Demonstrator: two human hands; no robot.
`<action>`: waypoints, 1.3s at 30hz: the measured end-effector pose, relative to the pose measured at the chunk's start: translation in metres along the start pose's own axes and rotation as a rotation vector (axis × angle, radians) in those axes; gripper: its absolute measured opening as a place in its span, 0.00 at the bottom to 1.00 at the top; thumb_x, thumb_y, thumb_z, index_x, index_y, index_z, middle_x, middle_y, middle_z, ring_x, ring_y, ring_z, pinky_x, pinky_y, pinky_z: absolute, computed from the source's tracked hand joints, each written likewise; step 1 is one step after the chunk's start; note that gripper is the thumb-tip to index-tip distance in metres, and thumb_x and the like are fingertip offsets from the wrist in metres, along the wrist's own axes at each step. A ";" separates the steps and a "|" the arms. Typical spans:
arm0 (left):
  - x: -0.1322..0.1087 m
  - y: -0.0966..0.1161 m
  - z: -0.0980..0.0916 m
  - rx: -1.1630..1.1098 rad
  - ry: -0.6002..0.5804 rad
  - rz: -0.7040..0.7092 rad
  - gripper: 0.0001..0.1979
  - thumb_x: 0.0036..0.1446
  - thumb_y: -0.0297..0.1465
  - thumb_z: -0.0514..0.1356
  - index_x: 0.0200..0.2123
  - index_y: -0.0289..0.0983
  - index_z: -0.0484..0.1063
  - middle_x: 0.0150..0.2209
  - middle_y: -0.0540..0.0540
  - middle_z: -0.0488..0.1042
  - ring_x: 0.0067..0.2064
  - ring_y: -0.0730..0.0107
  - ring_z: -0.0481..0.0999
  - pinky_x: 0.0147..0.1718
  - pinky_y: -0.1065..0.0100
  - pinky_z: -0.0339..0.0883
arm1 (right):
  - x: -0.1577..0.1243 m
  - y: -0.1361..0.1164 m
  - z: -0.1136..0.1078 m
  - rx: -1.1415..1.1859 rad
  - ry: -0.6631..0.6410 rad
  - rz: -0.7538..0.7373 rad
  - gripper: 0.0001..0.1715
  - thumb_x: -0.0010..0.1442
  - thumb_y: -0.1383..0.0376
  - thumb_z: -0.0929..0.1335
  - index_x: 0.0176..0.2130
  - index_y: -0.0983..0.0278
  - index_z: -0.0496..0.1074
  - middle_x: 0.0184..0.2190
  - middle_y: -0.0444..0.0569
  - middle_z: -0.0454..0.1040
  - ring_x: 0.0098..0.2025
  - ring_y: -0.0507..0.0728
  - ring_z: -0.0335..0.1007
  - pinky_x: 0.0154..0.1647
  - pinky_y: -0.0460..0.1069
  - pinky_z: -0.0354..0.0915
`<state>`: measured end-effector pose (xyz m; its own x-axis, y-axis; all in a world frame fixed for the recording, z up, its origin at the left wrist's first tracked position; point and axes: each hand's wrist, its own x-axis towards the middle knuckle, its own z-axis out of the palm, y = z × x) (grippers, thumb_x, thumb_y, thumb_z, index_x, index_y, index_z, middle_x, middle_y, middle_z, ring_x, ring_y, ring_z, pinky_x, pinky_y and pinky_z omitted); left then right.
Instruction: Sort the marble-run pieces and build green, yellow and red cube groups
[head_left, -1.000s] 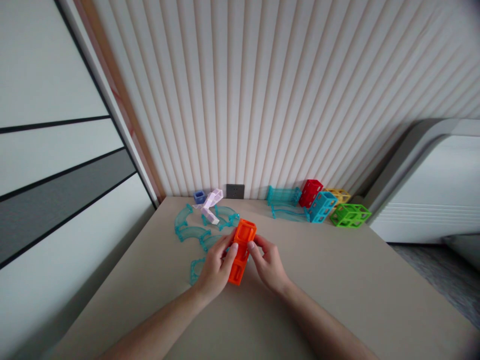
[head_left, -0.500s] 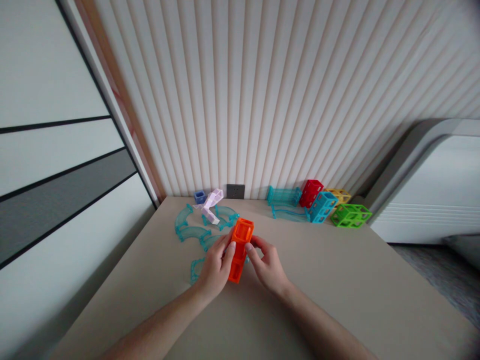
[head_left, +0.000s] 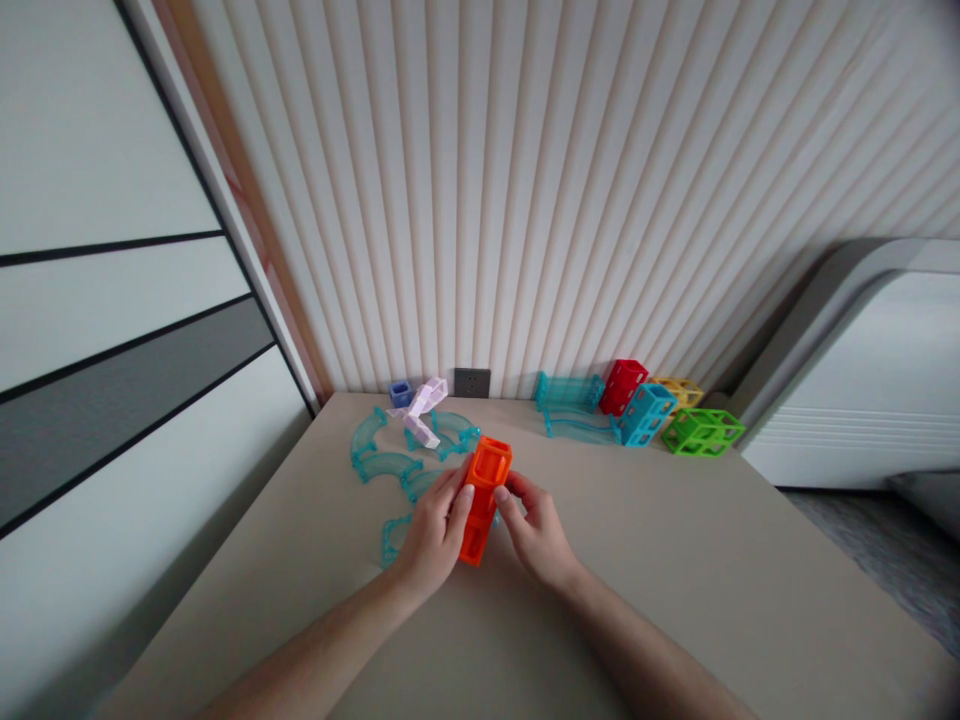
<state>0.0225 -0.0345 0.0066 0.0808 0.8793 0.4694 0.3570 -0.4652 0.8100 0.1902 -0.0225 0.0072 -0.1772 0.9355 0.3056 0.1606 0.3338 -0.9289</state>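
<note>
Left hand (head_left: 433, 522) and right hand (head_left: 536, 532) are over the beige counter (head_left: 712, 540), near turquoise curved track pieces (head_left: 385, 465). Between them, tilted, is an orange three-cell block tower (head_left: 482, 502): the left clasps its left side, the right pinches its right edge. Its top sits slightly further right than half a second ago; both grips persist, suggesting continued handling. No writing is legible.

One orange block (head_left: 484, 505), four other blocks (head_left: 622, 387), at least five tracks (head_left: 387, 466), one lilac piece (head_left: 421, 404), one blue cube (head_left: 400, 394) — one socket (head_left: 472, 383).
</note>
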 end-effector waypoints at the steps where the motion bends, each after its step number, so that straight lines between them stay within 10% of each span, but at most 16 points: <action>1: 0.000 0.000 0.000 -0.003 0.002 -0.001 0.19 0.70 0.34 0.50 0.59 0.39 0.72 0.53 0.39 0.78 0.54 0.59 0.77 0.56 0.60 0.69 | 0.000 0.001 0.000 0.001 0.001 -0.003 0.24 0.68 0.48 0.65 0.47 0.64 0.77 0.43 0.53 0.82 0.46 0.63 0.77 0.50 0.55 0.71; 16: -0.006 0.000 0.004 -0.364 -0.130 -0.301 0.26 0.63 0.41 0.61 0.62 0.39 0.68 0.57 0.37 0.76 0.58 0.52 0.76 0.53 0.56 0.74 | 0.009 0.000 -0.002 0.226 0.213 0.101 0.29 0.63 0.43 0.67 0.45 0.64 0.80 0.40 0.51 0.83 0.43 0.64 0.78 0.48 0.55 0.73; 28: 0.008 0.008 0.002 -0.572 0.111 -0.409 0.28 0.54 0.46 0.68 0.54 0.36 0.73 0.54 0.37 0.79 0.57 0.50 0.77 0.54 0.57 0.73 | 0.005 0.004 0.002 0.147 -0.011 0.098 0.30 0.63 0.44 0.68 0.50 0.64 0.79 0.44 0.55 0.82 0.44 0.63 0.78 0.51 0.58 0.72; 39: 0.006 0.005 0.003 -0.623 0.028 -0.352 0.23 0.58 0.41 0.67 0.54 0.37 0.73 0.54 0.38 0.78 0.55 0.54 0.78 0.56 0.57 0.71 | 0.004 -0.001 0.001 0.142 0.024 0.093 0.27 0.64 0.45 0.68 0.45 0.64 0.78 0.40 0.54 0.82 0.42 0.62 0.78 0.47 0.55 0.72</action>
<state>0.0276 -0.0309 0.0126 0.0320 0.9889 0.1450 -0.2413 -0.1332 0.9613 0.1886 -0.0187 0.0090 -0.1449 0.9647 0.2200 0.0363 0.2274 -0.9731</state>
